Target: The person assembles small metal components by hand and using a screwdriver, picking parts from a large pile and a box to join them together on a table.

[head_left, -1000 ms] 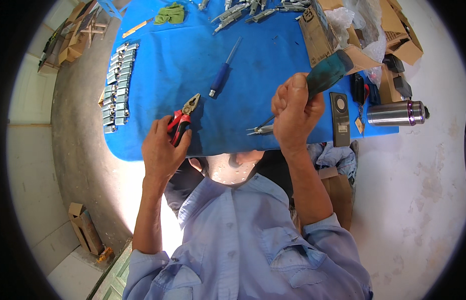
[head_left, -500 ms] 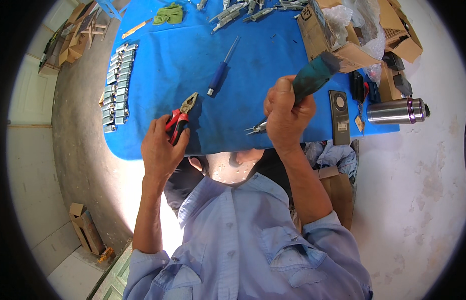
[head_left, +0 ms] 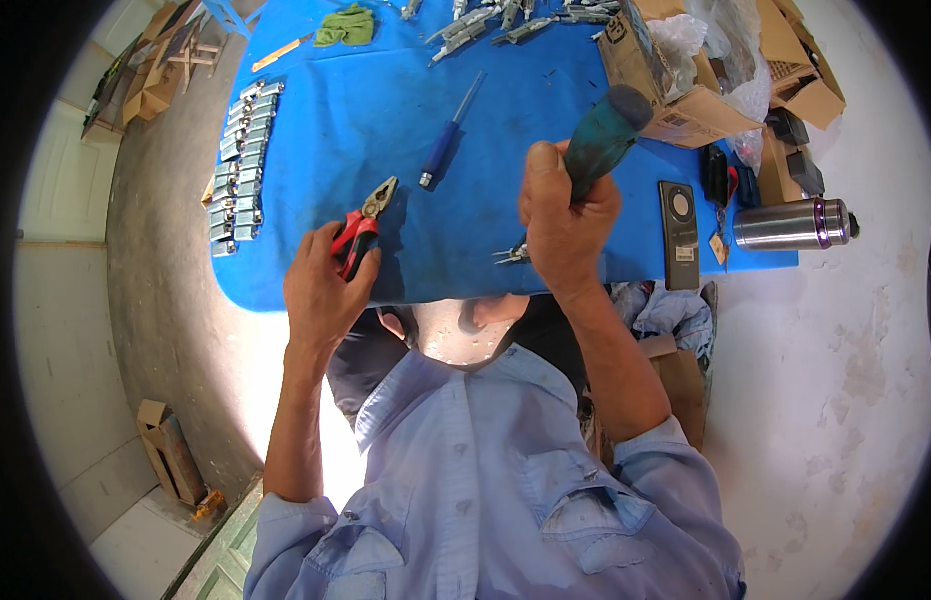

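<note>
Head view looks straight down on a blue surface [head_left: 315, 130]. The right hand [head_left: 563, 222] is fisted tight round a tool with a thick teal handle [head_left: 603, 140]; the rounded dark butt is up and away, toward the cardboard box [head_left: 675, 100], so its long axis runs from lower left to upper right. The working end is hidden under the fist, though a small metal piece [head_left: 512, 254] pokes out just left of the hand. The left hand [head_left: 323, 290] rests on red-handled pliers [head_left: 362, 228], grip closed over the handles, jaws aimed up and to the right. A blue screwdriver [head_left: 447, 140] lies between the hands, farther up, slanted the same way. Metal parts [head_left: 240, 160] line the left edge.
</note>
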{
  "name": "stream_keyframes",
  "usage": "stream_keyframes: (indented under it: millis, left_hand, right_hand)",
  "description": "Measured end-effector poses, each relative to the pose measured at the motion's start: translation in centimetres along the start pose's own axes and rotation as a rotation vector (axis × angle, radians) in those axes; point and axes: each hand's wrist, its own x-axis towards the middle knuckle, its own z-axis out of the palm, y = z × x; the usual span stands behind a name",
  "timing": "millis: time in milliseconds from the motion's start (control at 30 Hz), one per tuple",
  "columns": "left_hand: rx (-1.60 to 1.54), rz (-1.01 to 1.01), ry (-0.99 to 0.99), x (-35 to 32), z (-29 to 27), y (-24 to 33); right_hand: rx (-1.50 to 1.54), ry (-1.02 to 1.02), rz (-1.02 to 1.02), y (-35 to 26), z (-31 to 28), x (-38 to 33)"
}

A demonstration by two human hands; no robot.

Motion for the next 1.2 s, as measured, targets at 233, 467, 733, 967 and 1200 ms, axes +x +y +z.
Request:
stream_keyframes:
  millis: [233, 467, 733, 967, 1200]
  left_hand:
    - [0.001, -0.014, -0.005, 0.0, 0.0, 0.0]
    - [0.007, -0.008, 0.007, 0.0, 0.2, 0.0]
    - [0.032, 0.014, 0.016, 0.0, 0.3, -0.4]
    - [0.021, 0.010, 0.012, 0.0, 0.3, -0.3]
    - [0.004, -0.002, 0.014, 0.0, 0.2, -0.3]
  right_hand:
    - [-0.027, 0.003, 0.027, -0.3, 0.4, 0.4]
    - [-0.066, 0.029, 0.067, -0.6, 0.6, 0.2]
    - [0.005, 0.053, 0.026, -0.6, 0.9, 0.1]
    - [-0.055, 0.057, 0.020, -0.5, 0.8, 0.1]
    - [-0.091, 0.047, 0.001, -0.4, 0.9, 0.0]
